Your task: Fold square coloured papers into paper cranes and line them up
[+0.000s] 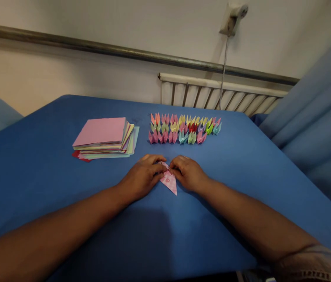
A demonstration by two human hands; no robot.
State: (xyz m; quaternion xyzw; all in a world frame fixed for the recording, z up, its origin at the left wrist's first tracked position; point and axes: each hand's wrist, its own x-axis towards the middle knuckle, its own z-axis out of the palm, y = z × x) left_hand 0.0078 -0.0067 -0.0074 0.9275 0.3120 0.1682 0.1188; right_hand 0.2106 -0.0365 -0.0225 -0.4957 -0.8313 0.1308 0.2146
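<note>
A small pink patterned paper (169, 182), folded to a point, lies on the blue table (36, 172) in front of me. My left hand (142, 176) rests on its left side with fingertips pinched on the upper edge. My right hand (187, 172) presses the paper's right side, fingers curled onto the fold. Both hands meet over the top of the paper and hide it there; only the lower pointed tip shows.
A stack of coloured square paper sheets (103, 137) sits at the back left. Several rows of small folded paper figures (184, 129) stand behind my hands. A radiator (221, 96) and wall rail run behind the table; blue fabric (321, 117) hangs at right.
</note>
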